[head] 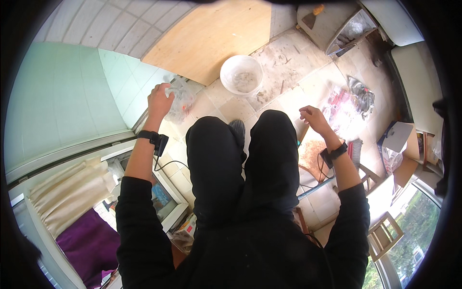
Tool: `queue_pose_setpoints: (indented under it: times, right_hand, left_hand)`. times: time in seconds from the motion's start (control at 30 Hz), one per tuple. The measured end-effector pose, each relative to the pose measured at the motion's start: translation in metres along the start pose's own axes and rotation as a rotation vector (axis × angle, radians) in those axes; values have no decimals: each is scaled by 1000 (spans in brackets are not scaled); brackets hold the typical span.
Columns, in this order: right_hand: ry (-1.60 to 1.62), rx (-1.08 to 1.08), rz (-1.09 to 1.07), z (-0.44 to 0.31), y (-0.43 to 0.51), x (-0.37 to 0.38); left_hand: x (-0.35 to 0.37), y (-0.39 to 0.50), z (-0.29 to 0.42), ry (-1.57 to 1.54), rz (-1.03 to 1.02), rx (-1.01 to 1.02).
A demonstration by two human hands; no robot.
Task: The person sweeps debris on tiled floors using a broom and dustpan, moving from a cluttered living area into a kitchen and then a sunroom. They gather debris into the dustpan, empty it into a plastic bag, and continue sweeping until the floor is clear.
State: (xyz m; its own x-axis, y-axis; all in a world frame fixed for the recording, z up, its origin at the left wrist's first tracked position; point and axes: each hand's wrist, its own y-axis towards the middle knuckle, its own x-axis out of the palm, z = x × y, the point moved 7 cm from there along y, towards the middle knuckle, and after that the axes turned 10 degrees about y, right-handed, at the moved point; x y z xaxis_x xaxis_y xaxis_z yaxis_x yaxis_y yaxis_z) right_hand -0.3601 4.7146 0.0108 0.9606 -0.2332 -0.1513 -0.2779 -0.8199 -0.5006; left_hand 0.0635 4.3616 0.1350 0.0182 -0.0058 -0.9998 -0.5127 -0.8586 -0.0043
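My left hand [160, 97] is at the upper left with thumb and fingers curved, beside a clear plastic bag [179, 103] that has small reddish bits in it. Whether the fingers touch the bag is not plain. My right hand [311, 117] hovers to the right of my knees with its fingers loosely curled and nothing seen in them. A round white bucket [241, 76] stands on the tiled floor beyond my knees, with some pale residue at its bottom. Both wrists wear black straps with small devices and cables.
A wooden board [213, 36] leans against the wall beyond the bucket. Debris lies on the floor near it. At the right are a pink printed bag [337, 104], a crumpled dark plastic bag [362, 97], a brush [355, 153] and an opened cardboard box [395, 144]. A scraper [309, 20] lies at the top right.
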Motion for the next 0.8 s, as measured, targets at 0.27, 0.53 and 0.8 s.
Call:
queue_pose_setpoints:
  times: [0.27, 0.53, 0.8]
  right_hand:
    - [65, 8, 29, 21, -12, -6]
    - [138, 27, -32, -2, 82, 75]
    - [312, 165, 213, -7, 172, 145]
  left_hand:
    - [11, -11, 24, 219, -159, 164]
    - [22, -86, 2, 48, -306, 93]
    - [-4, -151, -43, -131, -232, -55]
